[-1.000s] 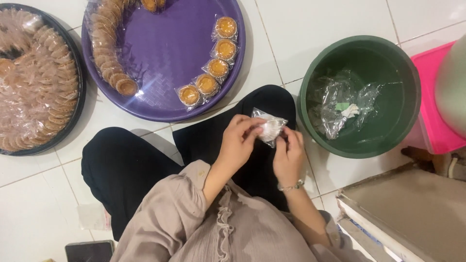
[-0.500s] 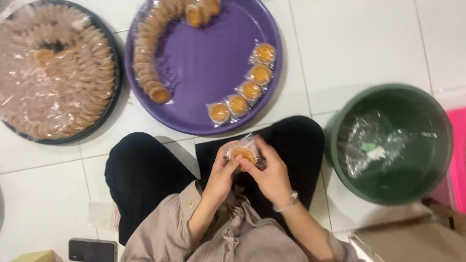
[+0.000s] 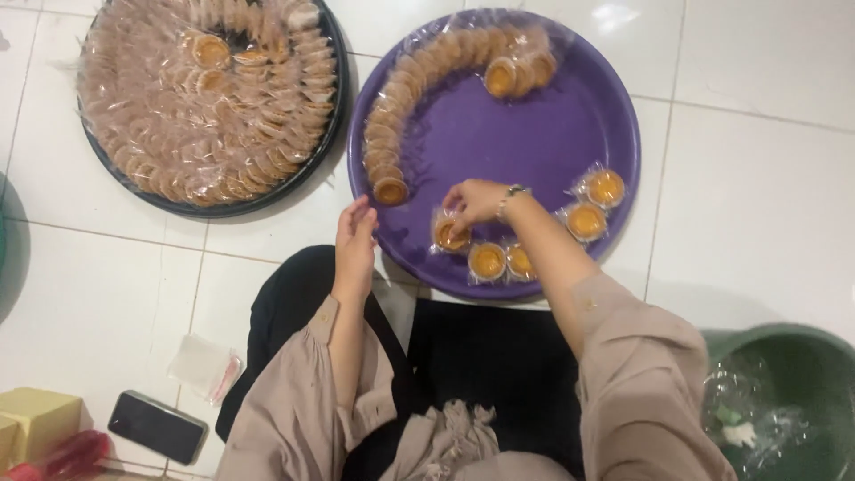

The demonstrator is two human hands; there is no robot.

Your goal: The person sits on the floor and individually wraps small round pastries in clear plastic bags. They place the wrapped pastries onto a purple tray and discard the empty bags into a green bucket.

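Tarts in clear wrappers sit on two round trays on a white tiled floor [image 3: 766, 178]. Right hand [image 3: 476, 200] reaches over the purple tray [image 3: 534, 134], fingers pinched on the top of a wrapped tart [image 3: 448, 234] that rests on the tray near its 7 o'clock rim. Left hand [image 3: 354, 242] hangs open, fingers straight and together, holding nothing, just off the purple tray's rim at about 8 o'clock, over the floor.

Four more wrapped tarts continue the line along the tray's lower right edge: two [image 3: 488, 260] just beside the held one at 6 o'clock, then one [image 3: 586, 220] at 5 o'clock, then one [image 3: 605, 187] at 4 o'clock. Curved row of tightly packed tarts [image 3: 392, 134] runs from 8 o'clock up past 12 o'clock on the same tray. Middle of the purple tray is bare.

Black tray [image 3: 329, 134] at 10 o'clock of the frame, nearly touching the purple one, piled full of wrapped tarts [image 3: 196, 116].

Green bucket [image 3: 784, 347] at 4 o'clock of the frame holds crumpled clear plastic [image 3: 748, 419]. At 8 o'clock, a dark phone [image 3: 158, 427] lies flat on the floor, a small clear packet [image 3: 207, 367] just above it, a yellow box [image 3: 31, 419] at the frame edge. Person sits in a beige top and dark trousers.
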